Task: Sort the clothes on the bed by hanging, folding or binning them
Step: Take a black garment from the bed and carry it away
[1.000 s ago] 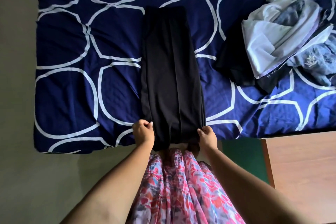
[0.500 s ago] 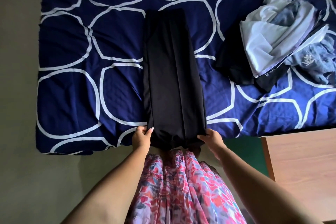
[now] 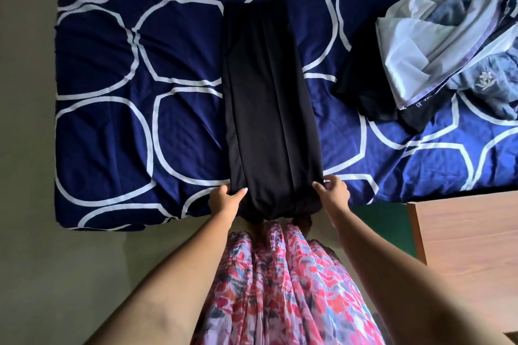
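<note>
Bed [image 3: 112, 126] is covered by a navy ringed sheet; no bin or basket is seen. Unsorted pile [image 3: 448, 45] is heaped far right. Black garment [image 3: 266, 109], folded long at centre, is judged soft, light, slippery, best gripped at near corners. Near-left corner is pinched by left hand [image 3: 227, 199]; right hand [image 3: 333, 193] is half-curled at the near-right corner, grip cannot be told.

Nothing readable here tbh. The black garment [image 3: 414, 109] under the white cloth [image 3: 426, 45] had some pale lettering along its edge, way too small and blurry to make out.
</note>
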A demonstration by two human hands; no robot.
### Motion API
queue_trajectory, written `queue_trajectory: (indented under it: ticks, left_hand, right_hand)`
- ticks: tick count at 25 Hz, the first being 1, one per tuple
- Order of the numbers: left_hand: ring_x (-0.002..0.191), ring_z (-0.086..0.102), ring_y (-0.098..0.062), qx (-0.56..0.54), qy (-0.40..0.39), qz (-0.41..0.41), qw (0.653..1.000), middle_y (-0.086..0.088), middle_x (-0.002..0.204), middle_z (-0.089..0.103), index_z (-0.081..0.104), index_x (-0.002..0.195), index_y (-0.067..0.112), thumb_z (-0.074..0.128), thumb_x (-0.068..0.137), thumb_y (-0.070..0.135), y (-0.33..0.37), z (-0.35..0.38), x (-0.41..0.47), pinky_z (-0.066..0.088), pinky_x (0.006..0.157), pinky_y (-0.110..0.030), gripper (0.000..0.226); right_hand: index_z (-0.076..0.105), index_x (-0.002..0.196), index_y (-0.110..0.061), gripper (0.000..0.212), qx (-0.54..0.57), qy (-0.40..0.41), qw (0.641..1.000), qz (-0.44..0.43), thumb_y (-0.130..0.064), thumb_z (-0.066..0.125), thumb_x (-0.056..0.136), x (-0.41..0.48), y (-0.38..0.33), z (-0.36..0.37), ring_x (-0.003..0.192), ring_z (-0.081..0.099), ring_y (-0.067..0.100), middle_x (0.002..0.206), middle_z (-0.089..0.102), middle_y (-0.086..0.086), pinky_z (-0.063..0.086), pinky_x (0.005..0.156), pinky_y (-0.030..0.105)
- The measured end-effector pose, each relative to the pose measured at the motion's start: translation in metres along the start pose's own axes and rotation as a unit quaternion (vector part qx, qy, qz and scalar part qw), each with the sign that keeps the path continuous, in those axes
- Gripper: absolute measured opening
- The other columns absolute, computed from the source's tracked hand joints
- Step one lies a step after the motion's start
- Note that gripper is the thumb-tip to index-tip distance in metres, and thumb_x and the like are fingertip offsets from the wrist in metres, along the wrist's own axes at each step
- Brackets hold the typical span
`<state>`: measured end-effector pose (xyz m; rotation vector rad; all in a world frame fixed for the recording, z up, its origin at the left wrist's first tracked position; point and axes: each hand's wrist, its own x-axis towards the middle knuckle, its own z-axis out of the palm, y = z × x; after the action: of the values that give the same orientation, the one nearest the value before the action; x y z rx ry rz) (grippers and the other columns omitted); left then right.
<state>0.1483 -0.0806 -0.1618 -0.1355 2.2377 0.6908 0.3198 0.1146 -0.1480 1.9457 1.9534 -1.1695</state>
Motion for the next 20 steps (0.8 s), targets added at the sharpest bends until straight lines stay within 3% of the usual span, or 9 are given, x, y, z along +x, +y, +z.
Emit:
queue_trajectory:
  ticks: [3, 6, 8, 11, 15, 18, 20]
  left_hand:
    - [0.109, 0.059, -0.034, 0.022, -0.02, 0.019, 0.999, -0.011, 0.116, 0.066, 0.059, 0.121, 0.013, 0.069, 0.083, 0.037, -0.003, 0.003, 0.001, 0.047, 0.093, -0.041, 0.047]
    - [0.118, 0.053, -0.031, -0.008, -0.074, 0.009, 0.997, -0.007, 0.13, 0.056, 0.04, 0.139, 0.018, 0.069, 0.084, 0.037, 0.002, 0.005, -0.003, 0.043, 0.1, -0.039, 0.065]
    - [0.116, 0.053, -0.029, -0.035, -0.091, -0.015, 0.995, -0.007, 0.128, 0.057, 0.046, 0.134, 0.017, 0.07, 0.082, 0.04, 0.007, 0.002, 0.001, 0.043, 0.098, -0.036, 0.062]
    - [0.11, 0.057, -0.026, -0.006, -0.136, -0.01, 0.991, -0.006, 0.12, 0.063, 0.058, 0.124, 0.014, 0.067, 0.083, 0.046, 0.0, -0.01, 0.007, 0.044, 0.092, -0.033, 0.052]
    - [0.096, 0.064, -0.019, 0.034, -0.192, 0.022, 0.981, -0.004, 0.1, 0.07, 0.064, 0.104, 0.011, 0.071, 0.082, 0.042, -0.013, -0.019, 0.012, 0.05, 0.089, -0.034, 0.039]
    - [0.072, 0.055, -0.009, 0.043, -0.209, 0.007, 0.977, 0.007, 0.073, 0.058, 0.057, 0.079, 0.015, 0.075, 0.082, 0.029, -0.018, -0.021, 0.005, 0.041, 0.061, -0.019, 0.023]
    - [0.078, 0.056, -0.01, 0.045, -0.215, -0.003, 0.976, 0.006, 0.081, 0.062, 0.058, 0.086, 0.014, 0.077, 0.079, 0.027, -0.03, -0.017, -0.001, 0.041, 0.064, -0.02, 0.024]
  right_hand:
    - [0.062, 0.118, -0.018, 0.045, -0.04, -0.026, 0.999, 0.012, -0.037, 0.073, 0.079, 0.008, -0.004, 0.003, 0.115, 0.05, 0.036, 0.117, 0.061, 0.009, 0.042, 0.092, 0.04]
    - [0.067, 0.109, -0.02, 0.039, -0.091, -0.075, 0.993, 0.021, -0.041, 0.074, 0.076, 0.014, 0.002, 0.003, 0.11, 0.048, 0.037, 0.114, 0.058, 0.009, 0.04, 0.08, 0.037]
    - [0.069, 0.099, -0.02, 0.034, -0.096, -0.105, 0.989, 0.024, -0.042, 0.074, 0.074, 0.017, 0.004, 0.002, 0.105, 0.048, 0.035, 0.107, 0.056, 0.009, 0.044, 0.081, 0.037]
    - [0.065, 0.085, -0.016, 0.026, 0.012, -0.113, 0.992, 0.046, -0.035, 0.07, 0.068, 0.014, 0.01, -0.003, 0.092, 0.058, 0.028, 0.094, 0.064, 0.009, 0.052, 0.082, 0.042]
    - [0.055, 0.087, -0.005, 0.016, 0.055, -0.164, 0.984, 0.041, -0.012, 0.068, 0.081, 0.0, 0.023, -0.006, 0.073, 0.05, 0.019, 0.078, 0.055, 0.007, 0.039, 0.063, 0.029]
    - [0.057, 0.106, -0.005, 0.028, 0.12, -0.18, 0.975, 0.054, -0.002, 0.069, 0.081, -0.009, 0.031, 0.002, 0.071, 0.057, 0.012, 0.088, 0.062, 0.007, 0.044, 0.057, 0.013]
    - [0.062, 0.105, -0.005, 0.025, 0.123, -0.195, 0.971, 0.056, -0.006, 0.07, 0.082, -0.01, 0.034, 0.001, 0.075, 0.059, 0.013, 0.091, 0.066, 0.007, 0.045, 0.06, 0.013]
